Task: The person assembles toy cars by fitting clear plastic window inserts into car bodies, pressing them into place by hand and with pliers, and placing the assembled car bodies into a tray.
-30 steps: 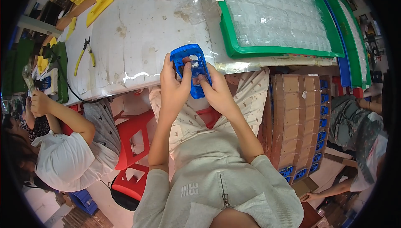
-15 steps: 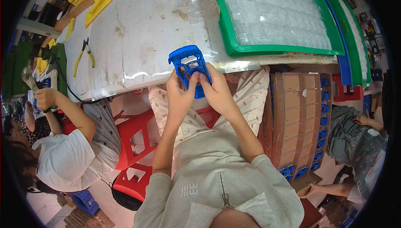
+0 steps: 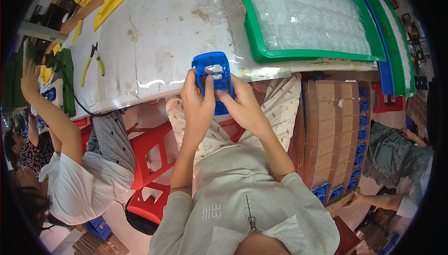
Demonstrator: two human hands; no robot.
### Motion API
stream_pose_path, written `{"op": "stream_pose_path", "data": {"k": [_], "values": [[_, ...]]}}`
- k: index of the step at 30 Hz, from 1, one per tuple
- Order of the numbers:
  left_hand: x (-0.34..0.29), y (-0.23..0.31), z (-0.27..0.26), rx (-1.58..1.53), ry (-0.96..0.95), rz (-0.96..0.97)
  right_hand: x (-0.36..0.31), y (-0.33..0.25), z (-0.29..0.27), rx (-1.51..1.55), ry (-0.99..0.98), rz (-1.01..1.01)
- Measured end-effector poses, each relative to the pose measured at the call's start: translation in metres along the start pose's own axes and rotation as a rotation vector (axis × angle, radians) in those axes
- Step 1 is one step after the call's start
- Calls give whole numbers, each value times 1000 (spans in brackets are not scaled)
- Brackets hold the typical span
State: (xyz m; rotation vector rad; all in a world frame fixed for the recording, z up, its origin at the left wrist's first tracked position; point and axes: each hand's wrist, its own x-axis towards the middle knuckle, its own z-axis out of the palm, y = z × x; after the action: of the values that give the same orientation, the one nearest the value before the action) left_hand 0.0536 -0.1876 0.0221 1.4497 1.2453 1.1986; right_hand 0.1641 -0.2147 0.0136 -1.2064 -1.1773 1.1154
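A blue plastic toy car body [image 3: 210, 60] is held between my two hands just past the table's near edge. It has window-like openings, and pale patches show through them. My left hand [image 3: 197, 100] grips its left side, with the thumb laid over the openings. On the right side, my right hand [image 3: 243, 105] is closed round the edge, its thumb pressing near the lower middle. My fingers behind the body are hidden. Yellow-handled pliers [image 3: 92, 63] lie on the white table [image 3: 154, 35], away to the left.
A green tray [image 3: 317, 55] of clear plastic pieces stands at the right. Below it is a brown compartment box [image 3: 326, 133] with several blue parts. Yellow cloths [image 3: 108, 10] lie at the far left. People sit on both sides; a red stool [image 3: 151, 154] stands at left.
The car body has turned more upright and squarer to me. My left thumb has moved up over the openings, and the thumbs have separated. The left co-worker's arm has reached outward.
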Motion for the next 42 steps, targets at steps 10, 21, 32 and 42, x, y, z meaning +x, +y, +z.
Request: {"op": "stream_pose_path", "data": {"k": [10, 21, 32, 42], "values": [[0, 8, 8, 81, -17, 41, 8, -6, 1, -185, 174, -85], [-1, 0, 12, 94, -11, 104, 9, -10, 3, -127, 159, -73], [-4, 7, 10, 131, -52, 34, 9, -10, 3, -128, 164, -83], [-5, 8, 11, 143, -29, 61, 10, -2, 5, -136, 171, -89]]}}
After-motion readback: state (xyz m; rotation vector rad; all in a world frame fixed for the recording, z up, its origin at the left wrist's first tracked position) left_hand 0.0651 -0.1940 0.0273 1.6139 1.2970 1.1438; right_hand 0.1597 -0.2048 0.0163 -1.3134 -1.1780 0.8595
